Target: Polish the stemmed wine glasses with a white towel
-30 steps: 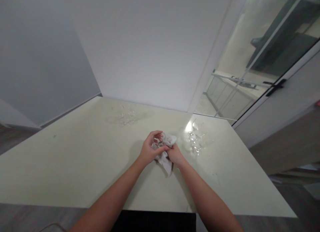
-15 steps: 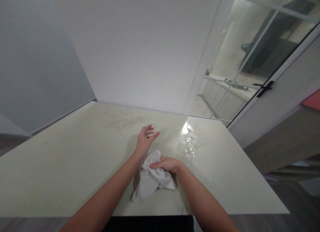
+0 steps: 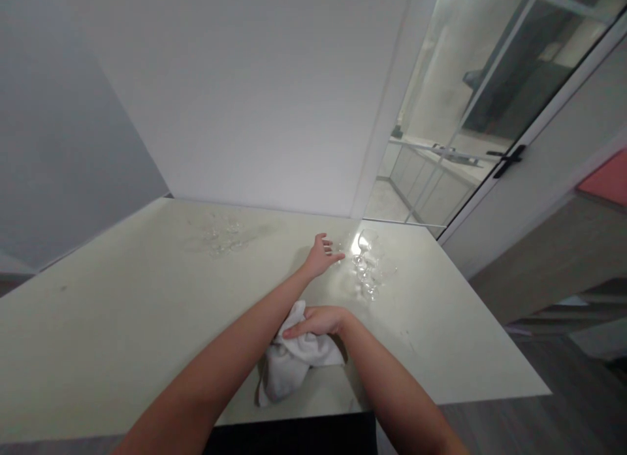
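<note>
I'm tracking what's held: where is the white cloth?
In the head view, the white cloth is in the right hand, low, just left of center, beside the left forearm, near the front edge of the table.

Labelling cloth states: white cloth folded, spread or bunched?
Bunched: the white cloth is gathered in creases at the right hand, its loose ends flaring out, neither squared nor laid flat.

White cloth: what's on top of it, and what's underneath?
The right hand grips the white cloth, thumb across its top. The pale tabletop shows around it. The other fingers are mostly hidden, and whatever lies directly beneath is covered.
</note>
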`<action>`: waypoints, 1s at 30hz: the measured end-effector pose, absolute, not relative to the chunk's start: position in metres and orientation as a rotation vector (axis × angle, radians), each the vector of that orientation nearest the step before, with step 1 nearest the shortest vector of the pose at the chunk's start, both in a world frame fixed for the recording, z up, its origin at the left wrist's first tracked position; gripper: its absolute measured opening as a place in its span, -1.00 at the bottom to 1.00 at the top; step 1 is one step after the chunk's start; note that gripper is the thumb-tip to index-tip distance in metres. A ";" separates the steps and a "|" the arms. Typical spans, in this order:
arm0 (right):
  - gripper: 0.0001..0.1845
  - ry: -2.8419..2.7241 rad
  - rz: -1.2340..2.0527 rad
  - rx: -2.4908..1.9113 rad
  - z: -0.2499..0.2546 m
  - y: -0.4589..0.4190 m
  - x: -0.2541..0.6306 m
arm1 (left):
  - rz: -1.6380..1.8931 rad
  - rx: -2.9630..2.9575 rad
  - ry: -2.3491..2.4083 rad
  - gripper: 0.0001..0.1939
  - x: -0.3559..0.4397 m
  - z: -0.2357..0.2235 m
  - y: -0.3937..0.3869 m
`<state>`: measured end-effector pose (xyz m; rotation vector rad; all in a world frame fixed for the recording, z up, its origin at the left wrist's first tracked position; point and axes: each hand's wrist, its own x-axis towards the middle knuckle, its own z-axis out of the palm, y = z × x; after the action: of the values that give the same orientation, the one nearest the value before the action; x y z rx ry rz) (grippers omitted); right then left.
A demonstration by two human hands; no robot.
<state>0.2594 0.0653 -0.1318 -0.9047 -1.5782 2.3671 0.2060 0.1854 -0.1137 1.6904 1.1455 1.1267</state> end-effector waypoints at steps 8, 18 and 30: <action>-0.40 -1.558 2.362 -0.859 -0.128 0.067 0.258 | 0.837 2.267 1.215 -0.51 0.198 -0.133 0.184; -0.42 -1.659 2.261 -0.787 -0.135 0.071 0.258 | 0.704 2.612 1.069 -0.64 0.197 -0.136 0.185; -0.37 -1.653 2.281 -0.861 -0.143 0.073 0.257 | 0.717 2.802 1.043 -0.71 0.194 -0.138 0.180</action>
<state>0.2565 0.0729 -0.1433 -0.8606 -1.6527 2.2810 0.1939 0.1795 -0.1376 2.8019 1.0429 0.7172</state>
